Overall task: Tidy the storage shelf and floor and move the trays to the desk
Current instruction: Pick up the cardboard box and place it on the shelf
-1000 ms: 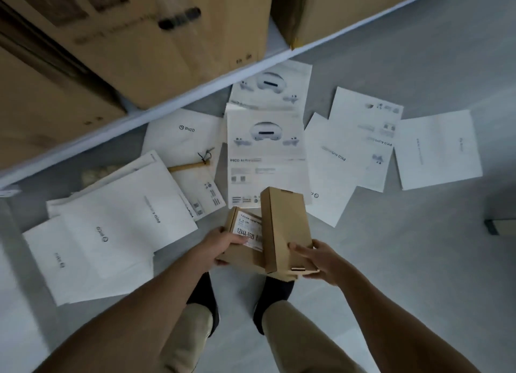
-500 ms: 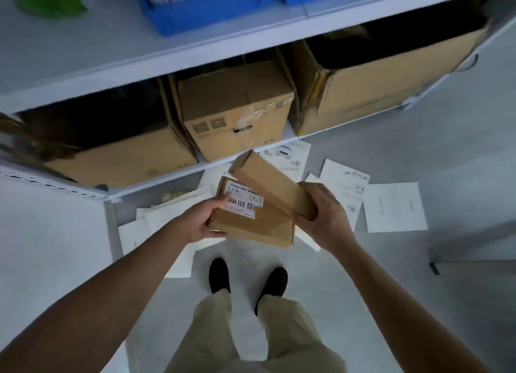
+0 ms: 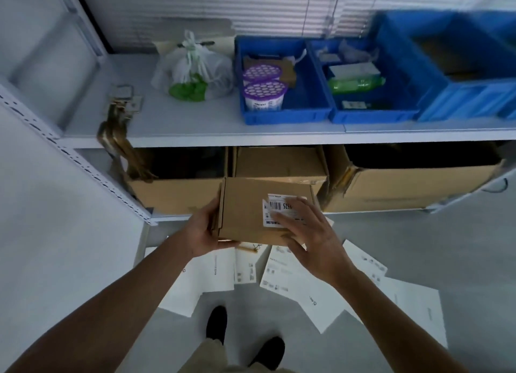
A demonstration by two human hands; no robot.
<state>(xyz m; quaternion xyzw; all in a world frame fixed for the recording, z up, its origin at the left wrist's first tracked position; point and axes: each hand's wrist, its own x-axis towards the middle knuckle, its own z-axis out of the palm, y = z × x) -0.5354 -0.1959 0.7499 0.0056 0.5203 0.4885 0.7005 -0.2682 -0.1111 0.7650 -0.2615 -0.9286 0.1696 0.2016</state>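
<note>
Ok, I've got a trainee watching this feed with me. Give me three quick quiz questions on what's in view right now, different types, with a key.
1. True or false: the small cardboard box with the barcode label is resting on the floor.
2. Multiple choice: the two purple-lidded tubs sit in
A) the tied plastic bag
B) the leftmost blue bin
C) an open carton on the lower shelf
3. Fill in: white paper sheets lie scattered on the ____.

Key
1. False: the left hand grips its left edge and the right hand lies over the label, holding it in the air.
2. B
3. floor
</note>
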